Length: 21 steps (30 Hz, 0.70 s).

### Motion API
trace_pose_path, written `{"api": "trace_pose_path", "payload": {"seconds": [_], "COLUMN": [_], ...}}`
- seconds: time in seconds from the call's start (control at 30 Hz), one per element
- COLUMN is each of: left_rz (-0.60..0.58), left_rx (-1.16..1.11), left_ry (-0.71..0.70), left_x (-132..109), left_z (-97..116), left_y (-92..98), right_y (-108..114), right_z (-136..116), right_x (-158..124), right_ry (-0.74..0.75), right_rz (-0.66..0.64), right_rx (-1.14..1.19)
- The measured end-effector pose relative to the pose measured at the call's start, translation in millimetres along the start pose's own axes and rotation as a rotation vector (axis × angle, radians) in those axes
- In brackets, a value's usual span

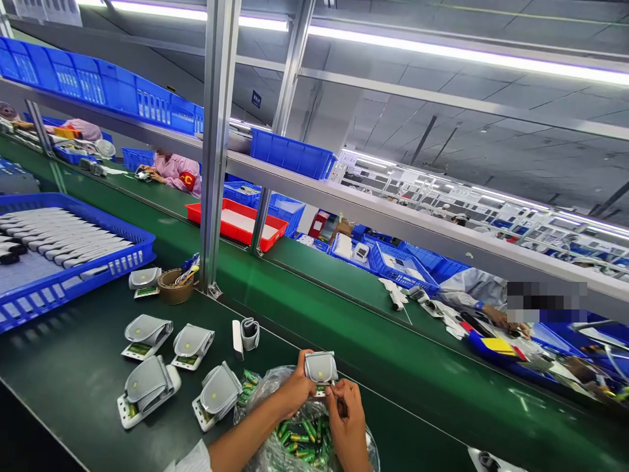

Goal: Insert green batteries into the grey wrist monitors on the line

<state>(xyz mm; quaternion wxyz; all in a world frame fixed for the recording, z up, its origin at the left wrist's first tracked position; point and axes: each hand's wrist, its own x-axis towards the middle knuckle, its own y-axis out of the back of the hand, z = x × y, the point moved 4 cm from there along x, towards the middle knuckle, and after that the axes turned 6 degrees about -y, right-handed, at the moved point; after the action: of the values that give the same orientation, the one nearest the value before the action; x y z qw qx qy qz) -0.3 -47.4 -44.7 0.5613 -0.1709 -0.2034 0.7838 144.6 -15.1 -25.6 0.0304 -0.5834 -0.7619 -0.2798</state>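
My left hand (295, 390) grips a grey cuffed device (320, 366) held above a clear plastic bag of green batteries (299, 436). My right hand (346, 416) pinches at the underside of the same device, fingers closed on a small part I cannot make out. Several more grey cuffed devices (147, 331) lie in rows on the green table (73, 380) to the left of my hands.
A blue tray (125, 252) of grey units stands far left. A brown tape roll (174, 288) sits by an aluminium post (216, 144). A green conveyor (344, 308) runs behind, with a red tray (236, 223), blue bins and other people working opposite.
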Motion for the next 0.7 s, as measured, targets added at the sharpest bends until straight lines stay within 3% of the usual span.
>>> {"api": "trace_pose_path", "payload": {"seconds": [0.13,0.27,0.47,0.7], "left_rz": [-0.038,-0.057,0.031,0.147], "left_rx": [0.033,0.034,-0.070,-0.048], "left_ry": [0.006,-0.004,-0.012,-0.005], "left_x": [-2,-2,3,6], "left_z": [6,5,-7,-10], "left_y": [-2.1,-4.0,-1.9,1.7], "right_y": [1,6,16,4], "right_z": [-3,9,26,41], "right_x": [-1,0,-1,1], "right_ry": [0.029,0.027,0.011,-0.312], "right_rz": [-0.077,-0.043,0.066,0.095], "right_rx": [-0.135,-0.175,0.064,0.473]}}
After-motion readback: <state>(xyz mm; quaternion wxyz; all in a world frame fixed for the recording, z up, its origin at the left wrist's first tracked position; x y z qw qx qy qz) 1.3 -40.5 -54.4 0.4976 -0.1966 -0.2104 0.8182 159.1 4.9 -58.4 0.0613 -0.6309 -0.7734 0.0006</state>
